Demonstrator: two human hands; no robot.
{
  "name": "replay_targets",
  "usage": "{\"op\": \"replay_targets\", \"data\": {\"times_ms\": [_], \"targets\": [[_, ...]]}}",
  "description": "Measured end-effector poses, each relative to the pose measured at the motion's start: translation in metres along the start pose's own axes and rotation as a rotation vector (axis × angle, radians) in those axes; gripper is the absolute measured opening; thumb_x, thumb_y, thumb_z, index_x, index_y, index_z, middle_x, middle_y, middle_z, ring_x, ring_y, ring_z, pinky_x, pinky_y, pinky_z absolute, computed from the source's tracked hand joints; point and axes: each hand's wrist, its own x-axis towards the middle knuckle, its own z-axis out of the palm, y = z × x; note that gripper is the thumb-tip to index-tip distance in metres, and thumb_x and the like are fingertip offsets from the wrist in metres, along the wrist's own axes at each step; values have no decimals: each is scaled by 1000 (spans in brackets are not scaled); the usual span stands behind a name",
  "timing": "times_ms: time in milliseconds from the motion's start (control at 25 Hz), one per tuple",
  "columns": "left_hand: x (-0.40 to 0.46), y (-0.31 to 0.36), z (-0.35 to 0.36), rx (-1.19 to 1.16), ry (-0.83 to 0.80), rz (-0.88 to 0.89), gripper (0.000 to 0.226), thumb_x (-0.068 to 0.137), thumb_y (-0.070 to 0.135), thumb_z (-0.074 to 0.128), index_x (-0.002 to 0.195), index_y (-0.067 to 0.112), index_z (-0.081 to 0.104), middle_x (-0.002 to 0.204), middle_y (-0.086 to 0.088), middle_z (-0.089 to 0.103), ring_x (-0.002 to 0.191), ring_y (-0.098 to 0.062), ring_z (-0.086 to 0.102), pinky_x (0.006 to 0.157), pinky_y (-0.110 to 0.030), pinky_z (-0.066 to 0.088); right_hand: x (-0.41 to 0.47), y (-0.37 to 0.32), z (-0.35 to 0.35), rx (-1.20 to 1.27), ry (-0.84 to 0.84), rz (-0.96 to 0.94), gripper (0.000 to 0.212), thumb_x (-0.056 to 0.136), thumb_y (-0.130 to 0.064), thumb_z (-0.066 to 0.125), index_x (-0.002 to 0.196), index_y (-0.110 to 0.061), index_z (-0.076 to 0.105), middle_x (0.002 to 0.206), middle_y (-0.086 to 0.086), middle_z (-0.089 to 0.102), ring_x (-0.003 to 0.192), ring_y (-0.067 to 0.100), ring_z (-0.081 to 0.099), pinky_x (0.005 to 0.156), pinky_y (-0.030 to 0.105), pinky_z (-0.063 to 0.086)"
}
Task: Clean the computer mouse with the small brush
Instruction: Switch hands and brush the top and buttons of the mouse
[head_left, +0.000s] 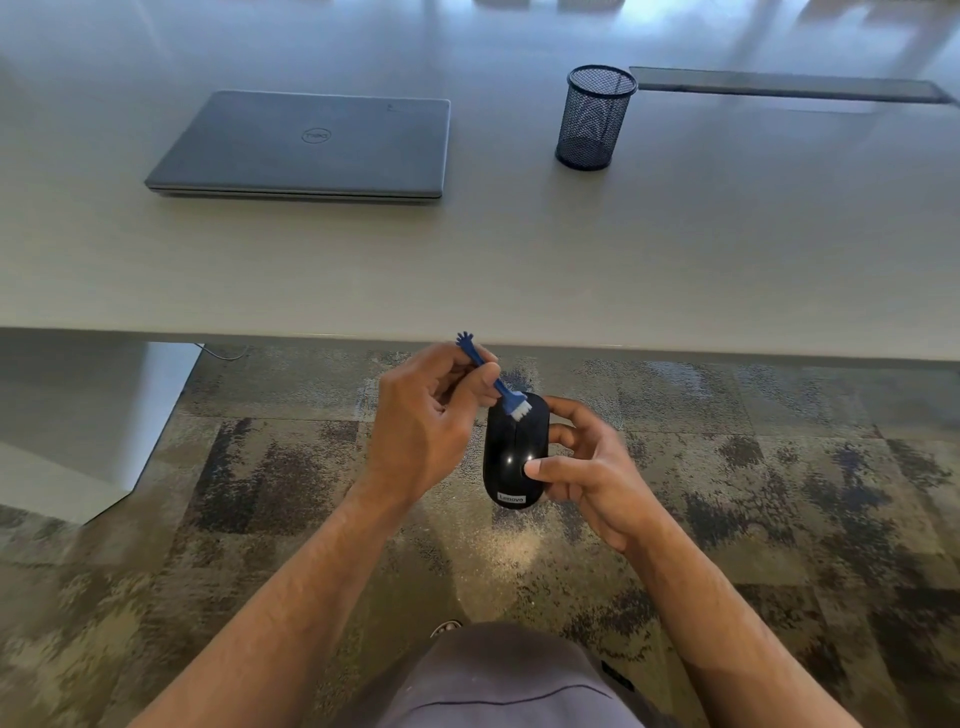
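A glossy black computer mouse with a white label at its near end is held in the air below the table's front edge, above the carpet. My right hand grips it from the right side, thumb on its top. My left hand pinches the blue handle of a small brush. The brush's white bristles rest on the far end of the mouse. Its hand-shaped blue tip points up and away from me.
A closed grey laptop lies on the pale table at the back left. A black mesh pen cup stands at the back right, beside a dark slot in the tabletop. Patterned carpet lies below.
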Motion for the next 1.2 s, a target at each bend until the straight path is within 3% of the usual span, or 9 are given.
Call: {"op": "replay_targets", "data": {"times_ms": [160, 360, 520, 640, 800, 960, 1080, 1200], "targets": [[2, -5, -2, 118, 65, -12, 12, 93, 24, 66, 102, 17, 68, 88, -2, 73, 78, -13, 74, 71, -34, 63, 0, -1, -1, 0, 13, -1, 71, 63, 0, 78, 128, -20, 59, 104, 13, 70, 87, 35, 68, 72, 48, 48], [0, 1, 0, 97, 3, 95, 14, 94, 29, 66, 104, 19, 67, 89, 0, 73, 77, -9, 74, 68, -34, 63, 0, 0, -2, 17, -1, -3, 70, 64, 2, 77, 128, -19, 59, 102, 12, 71, 90, 39, 71, 86, 66, 49], [-3, -3, 3, 283, 56, 203, 10, 92, 13, 69, 102, 10, 68, 90, -1, 70, 78, -17, 71, 68, -35, 61, -2, 0, -3, 17, 4, -2, 69, 65, 2, 77, 129, -17, 58, 103, 13, 70, 92, 39, 71, 84, 64, 53], [-5, 0, 2, 259, 13, 264, 13, 93, 16, 67, 103, 8, 68, 94, 0, 70, 83, -14, 71, 72, -28, 61, -3, 0, -3, 28, -5, -1, 69, 65, 1, 77, 129, -17, 58, 100, 10, 72, 89, 37, 72, 77, 55, 57], [-6, -3, 1, 241, -63, 274, 10, 92, 7, 69, 102, 5, 70, 95, -3, 70, 84, -14, 71, 74, -27, 61, -3, 2, -3, 13, -13, -2, 70, 66, 1, 77, 131, -17, 57, 100, 10, 72, 90, 38, 72, 79, 57, 56], [-1, -5, -5, 278, -7, 253, 14, 92, 12, 67, 104, 5, 69, 95, -6, 71, 84, -17, 72, 74, -32, 61, -5, 2, -5, 13, -15, 4, 71, 65, 2, 77, 130, -17, 57, 100, 10, 71, 88, 34, 72, 67, 43, 60], [-4, 0, -1, 187, -24, 264, 13, 95, 20, 63, 106, 14, 66, 96, -3, 71, 84, -14, 73, 73, -33, 62, -4, 2, -4, 5, -12, 1, 70, 65, 1, 78, 129, -18, 58, 102, 11, 71, 86, 34, 72, 70, 47, 58], [-5, 1, 3, 150, -27, 210, 12, 95, 21, 64, 106, 16, 67, 94, -2, 72, 82, -15, 73, 70, -38, 63, -3, 3, -5, -21, -5, -12, 70, 63, 0, 79, 127, -21, 60, 100, 8, 71, 87, 34, 71, 82, 63, 52]]}}
